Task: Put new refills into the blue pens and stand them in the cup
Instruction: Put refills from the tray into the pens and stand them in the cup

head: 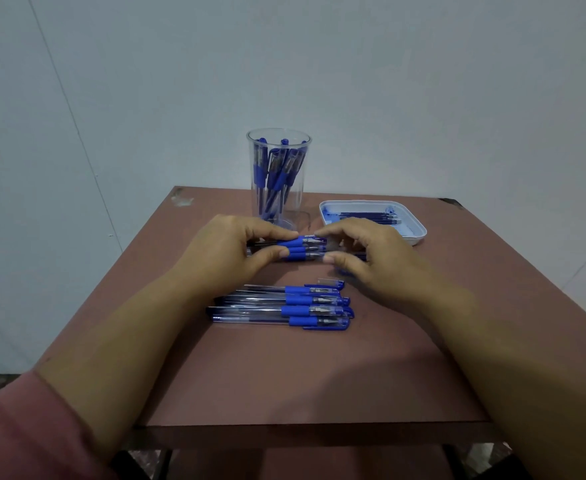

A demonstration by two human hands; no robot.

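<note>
Sleeve (25, 427): worn on left arm; dusty pink, soft matte fabric, loosely creased; located at 7 o'clock of view, hem set well above wrist.
Left forearm (122, 341): left uncovered from hem through to left hand (229, 251).
Right forearm (509, 358), at 4 o'clock: uncovered over whole visible length, through to right hand (371, 261).
Thumbnails (282, 252): trimmed short.

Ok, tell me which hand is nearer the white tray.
Right. The right hand lies just in front of the white tray, at its near edge; the left hand is farther left, in front of the cup, both pinching a bunch of pens.
</note>
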